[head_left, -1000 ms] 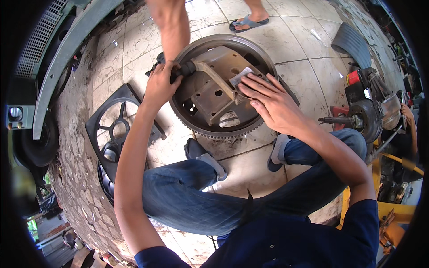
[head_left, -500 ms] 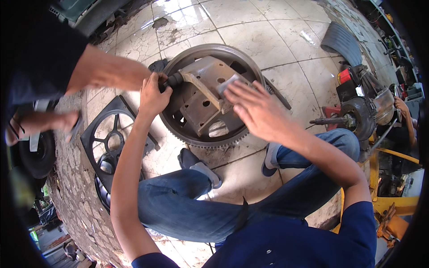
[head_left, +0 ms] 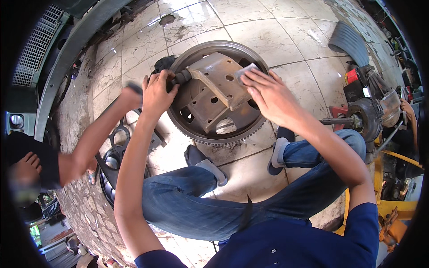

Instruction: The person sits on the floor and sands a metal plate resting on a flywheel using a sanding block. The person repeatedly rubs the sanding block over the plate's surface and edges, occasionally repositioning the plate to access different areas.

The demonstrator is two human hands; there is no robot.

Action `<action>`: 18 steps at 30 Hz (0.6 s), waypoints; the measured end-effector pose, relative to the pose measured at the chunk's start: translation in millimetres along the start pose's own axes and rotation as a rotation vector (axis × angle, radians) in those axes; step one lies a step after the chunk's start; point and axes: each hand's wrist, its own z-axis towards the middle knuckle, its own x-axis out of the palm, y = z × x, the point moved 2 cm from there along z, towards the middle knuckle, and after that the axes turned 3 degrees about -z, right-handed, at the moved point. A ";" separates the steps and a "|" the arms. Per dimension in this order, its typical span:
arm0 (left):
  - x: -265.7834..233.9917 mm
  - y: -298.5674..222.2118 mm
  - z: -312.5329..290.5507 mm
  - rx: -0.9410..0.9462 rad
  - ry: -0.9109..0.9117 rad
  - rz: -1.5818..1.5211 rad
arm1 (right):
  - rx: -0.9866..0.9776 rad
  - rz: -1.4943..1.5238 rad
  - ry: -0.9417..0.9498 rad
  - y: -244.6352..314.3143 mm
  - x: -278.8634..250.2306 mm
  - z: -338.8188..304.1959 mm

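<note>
A steel bracket plate with holes [head_left: 217,64] lies on a large round toothed flywheel [head_left: 219,44] on the tiled floor in front of me. At the bracket's left end my left hand [head_left: 156,94] is closed around a dark ribbed cylindrical part [head_left: 182,77], steadying it. My right hand [head_left: 276,96] has its fingers nearly straight over a small grey sheet, apparently sandpaper [head_left: 245,71], at the plate's right edge. The sheet's lower part is hidden under the fingers.
A black fan shroud [head_left: 108,167] lies left of my knees. Another person's bare leg [head_left: 100,129] crosses at the left. At the right stand a gearbox-like assembly with a shaft [head_left: 364,118] and yellow metal framing [head_left: 397,205]. A curved ribbed grey piece [head_left: 348,42] lies farther back.
My right hand and the grey sheet have slid up and right toward the plate's edge. My left hand keeps its hold. The other person has moved toward the lower left.
</note>
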 end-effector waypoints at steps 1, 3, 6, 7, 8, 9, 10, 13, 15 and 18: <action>-2.1 2.2 -3.4 -0.017 0.024 0.017 | -0.061 0.000 -0.009 11.3 3.9 -4.7; -1.0 4.5 -5.4 -0.029 0.030 0.034 | -0.146 0.100 0.069 24.4 -3.5 -12.3; -6.0 -4.5 4.5 -0.017 0.022 0.046 | 0.021 0.048 0.034 -7.3 3.6 -0.7; -8.2 -2.9 5.6 0.003 0.009 0.072 | 0.093 0.070 0.068 -10.1 -0.1 -0.7; -9.5 -1.7 5.8 0.013 0.008 0.075 | 0.049 0.083 0.067 -5.4 -1.8 -2.7; -10.9 -1.2 4.7 0.025 0.008 0.078 | 0.006 0.096 0.067 5.2 -2.2 -7.2; -11.8 -2.6 6.7 0.041 0.001 0.079 | -0.035 0.103 0.062 12.6 -3.5 -10.9; -30.8 -3.9 6.9 0.056 -0.047 0.066 | -0.080 0.255 0.005 9.6 -7.8 -3.9; -33.8 -8.3 17.7 0.064 -0.087 -0.021 | 0.001 0.397 0.045 -1.4 -14.2 -0.1; -57.7 -13.9 23.3 0.052 -0.095 -0.143 | 0.113 0.621 0.008 0.0 -16.3 0.2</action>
